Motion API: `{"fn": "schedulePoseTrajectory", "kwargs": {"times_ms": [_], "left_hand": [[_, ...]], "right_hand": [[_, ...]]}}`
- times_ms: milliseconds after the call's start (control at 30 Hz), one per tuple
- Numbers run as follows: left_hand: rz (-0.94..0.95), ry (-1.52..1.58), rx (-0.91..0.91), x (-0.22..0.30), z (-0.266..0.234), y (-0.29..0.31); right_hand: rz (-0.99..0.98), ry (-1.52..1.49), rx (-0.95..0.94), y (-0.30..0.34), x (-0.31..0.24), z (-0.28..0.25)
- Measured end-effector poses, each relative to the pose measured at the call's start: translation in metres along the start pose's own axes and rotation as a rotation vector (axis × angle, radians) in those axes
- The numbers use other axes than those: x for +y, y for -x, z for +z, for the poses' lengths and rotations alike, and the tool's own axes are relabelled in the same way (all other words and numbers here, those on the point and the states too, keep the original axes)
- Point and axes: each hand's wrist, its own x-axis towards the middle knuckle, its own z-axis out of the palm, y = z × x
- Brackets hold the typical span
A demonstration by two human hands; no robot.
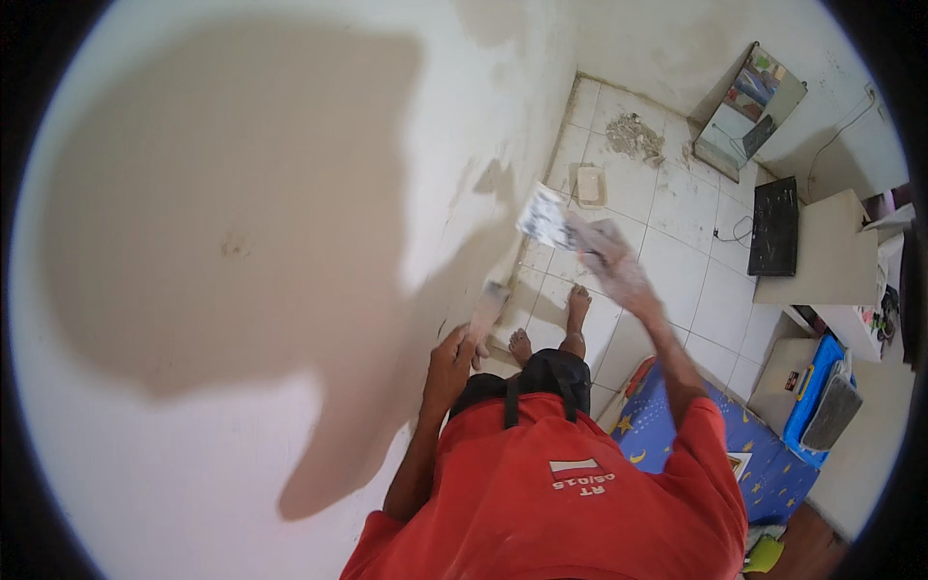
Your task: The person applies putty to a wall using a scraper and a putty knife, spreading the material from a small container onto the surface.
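Note:
My right hand (619, 271), dusted with white and a little blurred, is raised over the floor, closed round the handle of a wide putty knife (547, 218). White paste with grey patches covers that blade. Lower and nearer the wall, my left hand (449, 365) grips a narrower putty knife (490, 304), pale along its length with a grey tip. The two tools are apart. To the left rises a white wall (358, 425) with a small rough spot (235, 244) and faint patches; my shadow falls across it.
A cream rectangular tray (591, 187) and a heap of rubble (633, 137) lie on the white tiles. A mirror (749, 111) leans at the far wall. To the right stand a black screen (774, 227), a cabinet (826, 246) and a blue star-patterned mattress (764, 454).

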Motion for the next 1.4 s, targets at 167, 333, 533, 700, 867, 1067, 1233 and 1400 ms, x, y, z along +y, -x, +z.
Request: {"fn": "schedulePoseTrajectory", "kwargs": {"times_ms": [167, 333, 533, 700, 867, 1067, 1233, 1400], "left_hand": [[-0.171, 0.007, -0.035, -0.041, 0.002, 0.026], [-0.276, -0.038, -0.016, -0.084, -0.009, 0.052], [-0.361, -0.003, -0.013, -0.1, -0.013, 0.06], [-0.347, 0.028, -0.065, -0.127, -0.007, 0.05], [-0.403, -0.093, -0.099, -0.105, -0.002, 0.047], [-0.402, -0.051, -0.127, -0.127, 0.001, 0.052], [-0.37, -0.032, -0.161, -0.14, 0.002, 0.052], [-0.399, -0.079, -0.191, -0.146, 0.004, 0.043]], "right_hand": [[-0.042, -0.384, 0.206, -0.047, 0.018, 0.123], [-0.088, -0.482, 0.427, -0.09, 0.023, 0.172], [-0.094, -0.428, 0.407, -0.108, 0.036, 0.192], [0.025, -0.289, 0.255, -0.059, 0.066, 0.191], [0.117, -0.428, 0.268, -0.086, 0.016, 0.126], [0.039, -0.463, 0.104, -0.082, -0.009, 0.116], [0.027, -0.526, 0.046, -0.027, -0.049, 0.157], [0.058, -0.566, -0.189, 0.008, -0.053, 0.137]]}}
